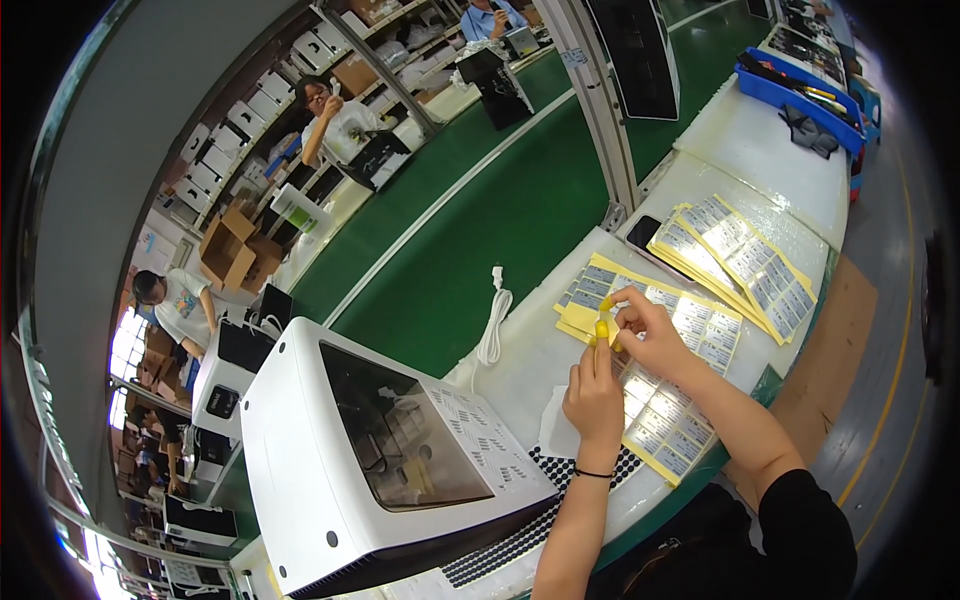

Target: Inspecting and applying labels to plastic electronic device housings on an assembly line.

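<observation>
My left hand [595, 395] and my right hand [650, 335] meet over sheets of silver labels on yellow backing [665, 425]. Yellow finger covers [602, 330] sit on fingertips of both hands. My right thumb and forefinger are pinched close to the left fingertips, which are pressed together. Whatever lies between them is too small to make out. More label sheets [770, 285] are fanned out to the right, beside a dark phone [643, 232]. Left of my hands, a white boxy machine [290, 440] with a dark window lies on the bench.
A coiled white power cable [490, 335] rests on the green conveyor's [450, 270] near edge. Black round pads on a sheet [500, 545] lie beside the machine. A metal post [590, 100] and a blue tray of tools [800, 100] stand farther off. Co-workers sit across the line.
</observation>
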### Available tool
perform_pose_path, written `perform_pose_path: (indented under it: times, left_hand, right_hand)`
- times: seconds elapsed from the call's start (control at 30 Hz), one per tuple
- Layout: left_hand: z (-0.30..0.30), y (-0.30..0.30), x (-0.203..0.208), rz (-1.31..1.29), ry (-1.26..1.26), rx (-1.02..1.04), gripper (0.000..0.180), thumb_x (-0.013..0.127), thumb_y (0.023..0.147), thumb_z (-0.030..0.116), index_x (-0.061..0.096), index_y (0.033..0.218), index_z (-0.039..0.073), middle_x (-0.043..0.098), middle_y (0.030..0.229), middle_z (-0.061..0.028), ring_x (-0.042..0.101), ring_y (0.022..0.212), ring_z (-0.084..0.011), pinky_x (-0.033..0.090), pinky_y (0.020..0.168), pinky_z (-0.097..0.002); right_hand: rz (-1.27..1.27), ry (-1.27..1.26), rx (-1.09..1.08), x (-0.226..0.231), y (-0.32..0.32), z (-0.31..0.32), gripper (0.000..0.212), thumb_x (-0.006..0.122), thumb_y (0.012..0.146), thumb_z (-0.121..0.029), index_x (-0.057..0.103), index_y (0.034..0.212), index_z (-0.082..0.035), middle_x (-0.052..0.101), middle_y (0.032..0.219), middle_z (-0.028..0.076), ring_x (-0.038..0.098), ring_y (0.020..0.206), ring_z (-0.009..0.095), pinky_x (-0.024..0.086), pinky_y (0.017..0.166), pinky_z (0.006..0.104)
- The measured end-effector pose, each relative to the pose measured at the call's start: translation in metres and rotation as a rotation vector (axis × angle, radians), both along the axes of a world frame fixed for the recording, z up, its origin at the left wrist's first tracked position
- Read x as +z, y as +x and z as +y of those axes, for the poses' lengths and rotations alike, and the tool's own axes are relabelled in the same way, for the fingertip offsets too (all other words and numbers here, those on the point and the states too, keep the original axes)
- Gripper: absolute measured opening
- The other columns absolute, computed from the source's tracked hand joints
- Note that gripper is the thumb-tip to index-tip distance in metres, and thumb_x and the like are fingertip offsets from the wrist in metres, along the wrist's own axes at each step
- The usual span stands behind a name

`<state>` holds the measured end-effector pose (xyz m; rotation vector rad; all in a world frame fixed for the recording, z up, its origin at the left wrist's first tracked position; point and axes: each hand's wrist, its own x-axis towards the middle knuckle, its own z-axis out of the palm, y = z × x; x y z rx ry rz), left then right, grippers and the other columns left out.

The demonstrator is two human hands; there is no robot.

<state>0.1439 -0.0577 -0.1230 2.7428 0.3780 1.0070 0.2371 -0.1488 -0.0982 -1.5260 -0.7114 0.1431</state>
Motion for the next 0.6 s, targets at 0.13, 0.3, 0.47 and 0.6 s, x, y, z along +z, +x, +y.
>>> perform_pose_path:
  times: [0.13, 0.3, 0.47, 0.6]
  left_hand:
    - [0.001, 0.000, 0.000, -0.011, 0.061, -0.002, 0.044, 0.060, 0.076, 0.003, 0.059, 0.120, 0.010, 0.064, 0.103, -0.0032, 0.059, 0.076, -0.0201, 0.051, 0.062, -0.0294]
    - [0.000, 0.000, 0.001, -0.025, 0.114, -0.003, 0.043, 0.062, 0.076, 0.004, 0.060, 0.119, 0.011, 0.064, 0.103, -0.0029, 0.059, 0.075, -0.0196, 0.051, 0.062, -0.0283]
    - [0.000, 0.001, 0.002, -0.028, 0.177, 0.023, 0.041, 0.062, 0.077, 0.006, 0.062, 0.117, 0.012, 0.064, 0.102, -0.0022, 0.059, 0.074, -0.0187, 0.051, 0.063, -0.0282]
    - [0.004, 0.002, 0.005, -0.082, 0.093, 0.007, 0.037, 0.061, 0.081, 0.006, 0.061, 0.118, 0.010, 0.065, 0.095, -0.0041, 0.059, 0.072, -0.0191, 0.049, 0.060, -0.0283]
  right_hand:
    - [0.121, 0.075, 0.034, -0.006, 0.003, 0.000, 0.031, 0.050, 0.077, 0.002, 0.047, 0.108, -0.002, 0.052, 0.062, 0.003, 0.050, 0.056, 0.007, 0.044, 0.056, 0.0216]
    - [0.182, 0.119, 0.082, -0.007, 0.004, 0.000, 0.029, 0.049, 0.079, 0.003, 0.047, 0.108, -0.002, 0.054, 0.067, 0.002, 0.051, 0.060, 0.006, 0.043, 0.056, 0.0192]
    - [0.234, 0.116, 0.120, -0.006, 0.006, -0.002, 0.029, 0.049, 0.080, 0.003, 0.047, 0.108, -0.002, 0.055, 0.069, 0.003, 0.053, 0.062, 0.006, 0.046, 0.058, 0.0203]
    - [0.233, 0.084, 0.198, -0.010, 0.013, -0.005, 0.030, 0.057, 0.082, 0.001, 0.048, 0.110, -0.004, 0.057, 0.084, 0.004, 0.056, 0.079, 0.009, 0.047, 0.069, 0.0226]
